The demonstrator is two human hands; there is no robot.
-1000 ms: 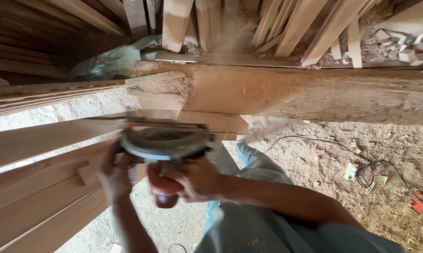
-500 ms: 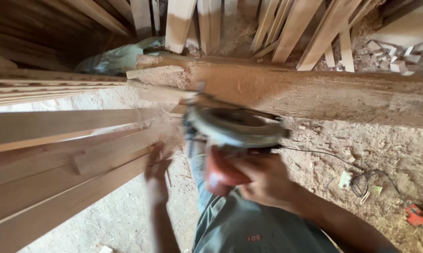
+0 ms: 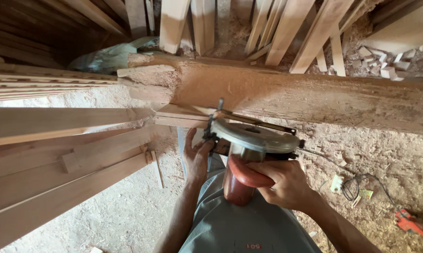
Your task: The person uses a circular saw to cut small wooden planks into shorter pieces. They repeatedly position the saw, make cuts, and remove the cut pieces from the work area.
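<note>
Head view: the right hand (image 3: 286, 185) is wrapped tight around the red handle of a round grey metal power saw (image 3: 249, 150). The left hand (image 3: 196, 157), fingers curled, presses the saw's side. The saw sits at a thin pale wooden plank (image 3: 178, 116), below a big rough brown log (image 3: 305, 96).

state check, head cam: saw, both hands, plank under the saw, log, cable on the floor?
circular saw: lifted over the plank end, tilted, blade guard up
right hand: closed around the saw's red handle
left hand: fingers spread, touching the saw's left side
plank: flat, end resting against the log
log: lying on its side, rough, sawdust-covered
cable: loose, coiled on the sawdust floor
</note>
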